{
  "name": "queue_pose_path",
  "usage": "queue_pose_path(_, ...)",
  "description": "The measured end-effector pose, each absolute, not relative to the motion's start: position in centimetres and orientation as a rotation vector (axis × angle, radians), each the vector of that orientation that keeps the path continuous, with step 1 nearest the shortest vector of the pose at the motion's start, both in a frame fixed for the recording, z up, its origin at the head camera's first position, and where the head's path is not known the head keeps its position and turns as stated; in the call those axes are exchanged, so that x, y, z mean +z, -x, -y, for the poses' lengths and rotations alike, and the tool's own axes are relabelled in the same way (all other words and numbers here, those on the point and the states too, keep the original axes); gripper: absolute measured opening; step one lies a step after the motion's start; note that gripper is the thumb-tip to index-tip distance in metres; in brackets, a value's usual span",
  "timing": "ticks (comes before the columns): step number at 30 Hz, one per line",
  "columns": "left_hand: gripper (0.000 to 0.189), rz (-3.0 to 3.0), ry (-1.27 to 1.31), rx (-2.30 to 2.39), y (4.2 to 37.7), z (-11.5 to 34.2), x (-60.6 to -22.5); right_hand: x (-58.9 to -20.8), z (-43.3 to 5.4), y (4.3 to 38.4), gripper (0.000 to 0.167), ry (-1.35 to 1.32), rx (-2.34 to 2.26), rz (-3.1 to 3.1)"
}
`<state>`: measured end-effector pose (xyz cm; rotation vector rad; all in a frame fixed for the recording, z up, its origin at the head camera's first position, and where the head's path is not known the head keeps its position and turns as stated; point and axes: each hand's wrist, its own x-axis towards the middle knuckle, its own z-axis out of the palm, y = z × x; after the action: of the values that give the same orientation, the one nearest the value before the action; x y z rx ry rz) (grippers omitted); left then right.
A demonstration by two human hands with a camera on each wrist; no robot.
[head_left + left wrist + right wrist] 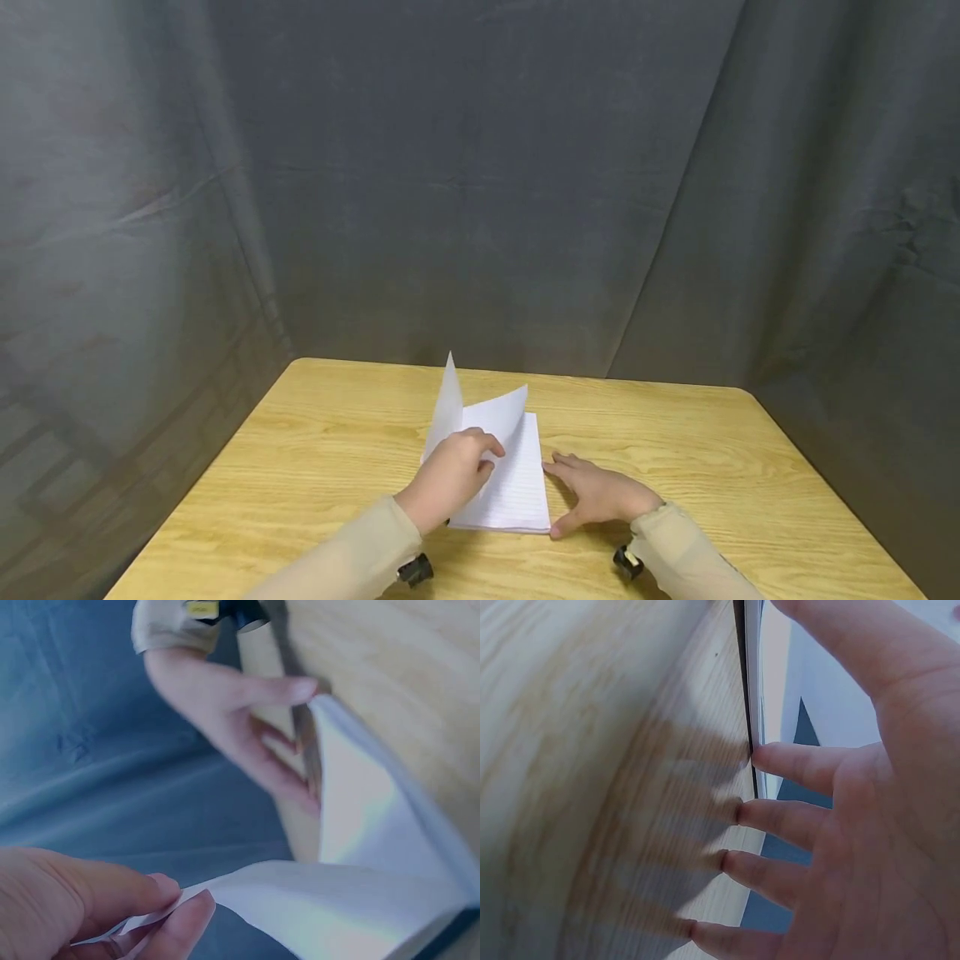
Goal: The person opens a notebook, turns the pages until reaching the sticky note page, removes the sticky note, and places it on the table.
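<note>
An open notebook (517, 492) with lined white pages lies on the wooden table. My left hand (450, 477) is over its left part and pinches a page (300, 892) between thumb and forefinger, as the left wrist view shows; the page is lifted and curves up. Another leaf (447, 404) stands upright at the notebook's left side. At the right edge is my right hand (596, 493), its fingers spread and extended. In the right wrist view its forefinger touches the notebook's edge (754, 697), and the other fingertips rest on the tabletop.
The light wooden table (712, 467) extends around the notebook. Grey curtains (480, 192) hang behind it and along both sides. Each wrist wears a small black camera (628, 562).
</note>
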<state>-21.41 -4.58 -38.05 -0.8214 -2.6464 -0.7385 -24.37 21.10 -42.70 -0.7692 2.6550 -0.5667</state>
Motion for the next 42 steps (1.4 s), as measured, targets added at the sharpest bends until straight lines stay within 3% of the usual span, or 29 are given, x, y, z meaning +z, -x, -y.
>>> queue_pose_path(15,0.016,2.633,0.483,-0.715,19.9,11.5,-36.1,-42.8,-21.4,24.8,0.100,0.756,-0.603,-2.622)
queue_pose_path(30,0.022,2.874,0.232,-0.979,20.4,16.8,-39.2,-43.2,-21.8,25.0,0.099,0.768,-0.597,-2.618)
queue_pose_path(42,0.022,3.003,0.155,-1.115,20.9,18.1,-41.1,-42.9,-21.9,24.8,0.100,0.777,-0.577,-2.618)
